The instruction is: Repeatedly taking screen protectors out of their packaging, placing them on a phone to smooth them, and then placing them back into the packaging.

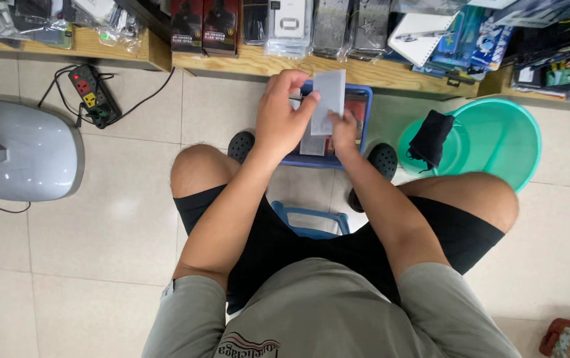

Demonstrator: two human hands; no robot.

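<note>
Grey shirt [325, 311] and black shorts [298, 245] are seen nearest the lens; the person is seated on a blue stool [311, 220], knees apart, feet in dark clogs [384, 159] on the tiled floor [99, 232].

A white card or flat packet [328, 99] is held upright betw. both hands, above a blue crate [363, 96]. Its long axis runs roughly vertical in view, tilted slightly. Left hand [285, 119] is closed on its left edge w/ thumb and fingers pinched near the top; right hand [343, 129] is closed on the lower right edge. Left hand sits higher and covers more of the item; a second pale sheet appears just below, exact relation can't be told.

Containers: the crate holds flat red/dark packets, mostly hidden by the hands. A green basin [497, 139] at right carries a black cloth [431, 136] draped over its rim. Wooden shelf [298, 63] beyond is packed w/ boxed and bagged goods. A power strip [93, 93] and a grey fan base [23, 152] lie on the floor at left.
</note>
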